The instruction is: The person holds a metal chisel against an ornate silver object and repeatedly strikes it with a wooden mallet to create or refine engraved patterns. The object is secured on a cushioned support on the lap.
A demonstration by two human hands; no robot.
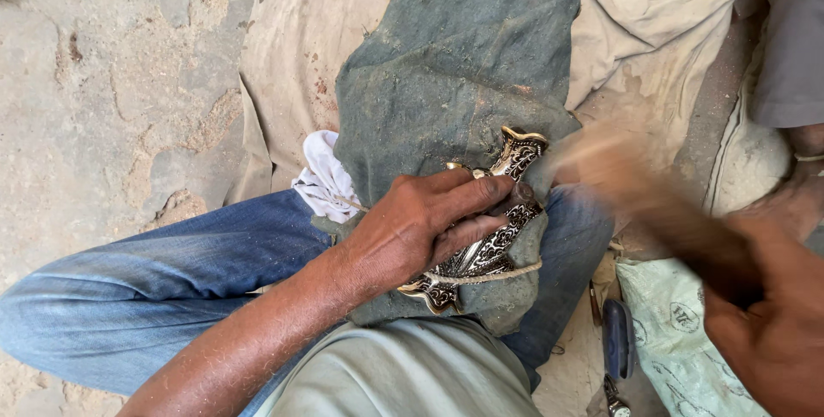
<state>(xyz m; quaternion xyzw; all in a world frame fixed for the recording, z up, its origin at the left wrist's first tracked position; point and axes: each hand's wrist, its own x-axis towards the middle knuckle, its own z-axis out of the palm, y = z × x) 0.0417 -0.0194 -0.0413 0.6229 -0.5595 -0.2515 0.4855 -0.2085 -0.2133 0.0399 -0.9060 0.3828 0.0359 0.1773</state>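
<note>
brass ornament (pixel 489 228) pinned by left hand (pixel 421 224) on green cloth (pixel 446 65).

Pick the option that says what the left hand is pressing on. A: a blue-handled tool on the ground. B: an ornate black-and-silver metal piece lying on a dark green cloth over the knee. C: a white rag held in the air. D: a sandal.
B: the left hand presses its fingers on the ornate metal piece, which lies on the dark green cloth over the knee.
</note>
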